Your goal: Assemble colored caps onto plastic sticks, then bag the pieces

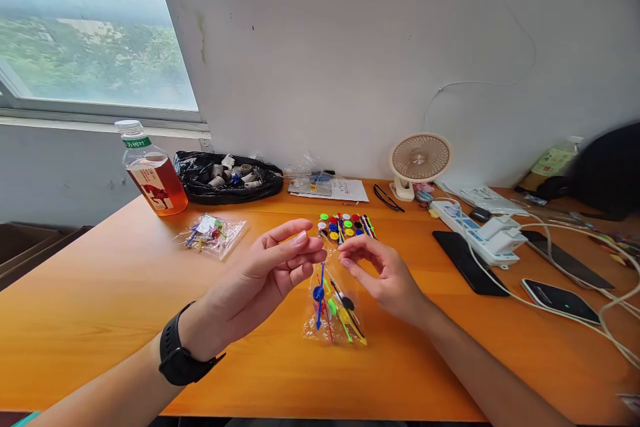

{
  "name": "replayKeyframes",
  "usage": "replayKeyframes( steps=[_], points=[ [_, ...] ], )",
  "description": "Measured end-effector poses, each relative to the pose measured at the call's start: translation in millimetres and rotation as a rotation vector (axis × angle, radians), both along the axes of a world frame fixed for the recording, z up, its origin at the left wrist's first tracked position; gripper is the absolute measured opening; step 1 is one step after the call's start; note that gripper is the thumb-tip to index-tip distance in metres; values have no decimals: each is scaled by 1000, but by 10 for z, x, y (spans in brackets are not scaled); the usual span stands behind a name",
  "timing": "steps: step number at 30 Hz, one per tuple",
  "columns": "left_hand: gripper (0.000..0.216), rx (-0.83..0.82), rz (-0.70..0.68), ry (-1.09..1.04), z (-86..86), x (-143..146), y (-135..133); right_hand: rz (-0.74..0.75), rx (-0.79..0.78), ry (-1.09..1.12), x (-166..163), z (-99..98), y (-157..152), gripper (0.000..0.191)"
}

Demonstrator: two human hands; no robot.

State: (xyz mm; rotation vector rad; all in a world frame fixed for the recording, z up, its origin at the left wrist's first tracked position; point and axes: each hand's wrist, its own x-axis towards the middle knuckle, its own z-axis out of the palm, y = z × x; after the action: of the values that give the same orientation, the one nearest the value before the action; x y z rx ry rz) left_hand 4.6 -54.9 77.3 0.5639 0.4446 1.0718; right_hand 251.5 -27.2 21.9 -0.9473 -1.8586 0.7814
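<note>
My left hand (280,257), a black watch (183,350) on its wrist, is turned palm inward with its fingers bent at the top of a clear plastic bag (333,330). Opposite it, the curled fingers of my right hand (383,273) are at the bag's other upper edge. The fingertips partly hide how the thin film is gripped. Inside the bag are plastic arrow spinners with round hubs, among them a blue arrow (319,293) and yellow, green, red and black ones. Just behind the hands, coloured discs and arrows (345,227) lie in rows on the table.
Another bag of coloured parts (213,233) lies to the left, near a tea bottle (155,177). A black plastic bag (227,180) holds grey pieces. A small fan (420,160) stands behind. Right are a power strip (475,233), cables and phones (560,300) on the wooden table (100,333).
</note>
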Motion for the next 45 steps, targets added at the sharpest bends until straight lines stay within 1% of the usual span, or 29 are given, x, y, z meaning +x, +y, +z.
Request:
replayKeyframes(
  steps=[3,10,15,22,24,26,28,29,31,33,34,36,37,38,40,42,43,45],
  points=[
    [20,25,-33,-26,64,23,-36,5,3,1,-2,16,-9,14],
    [22,41,-85,-52,78,29,-96,1,10,-12,-7,36,-21,13],
    [24,70,-148,-93,134,46,-178,11,10,-7,-7,49,-27,12],
    [15,121,-193,-116,203,69,-254,16,22,-7,-7,50,-26,11],
    [15,130,-185,-103,214,84,-250,19,19,-6,-5,45,-22,11],
    [25,138,-124,-25,194,98,-199,21,13,-4,-4,38,-16,12],
    [41,171,-12,123,111,97,-78,21,7,2,-4,30,-11,12],
    [46,203,49,210,41,87,10,20,4,4,-4,26,-9,12],
    [45,263,176,353,-149,51,220,16,0,12,-7,18,-6,12],
    [38,299,268,494,-364,3,430,18,-11,29,-11,9,-4,14],
    [36,323,310,571,-463,-17,515,24,-23,46,-14,2,-2,15],
    [39,351,394,687,-619,-35,618,43,-62,99,-21,-22,11,21],
    [43,342,386,688,-670,-29,635,50,-88,133,-25,-40,23,24],
    [47,329,325,662,-704,-11,631,53,-117,169,-29,-61,38,28],
    [55,314,135,597,-733,46,584,48,-181,239,-37,-111,77,36],
    [54,330,-34,590,-738,112,527,36,-242,307,-44,-157,116,42],
    [51,339,-73,606,-743,138,507,33,-269,337,-46,-175,133,44],
    [47,334,-88,628,-767,161,495,32,-321,385,-48,-198,157,47]
  ],
)
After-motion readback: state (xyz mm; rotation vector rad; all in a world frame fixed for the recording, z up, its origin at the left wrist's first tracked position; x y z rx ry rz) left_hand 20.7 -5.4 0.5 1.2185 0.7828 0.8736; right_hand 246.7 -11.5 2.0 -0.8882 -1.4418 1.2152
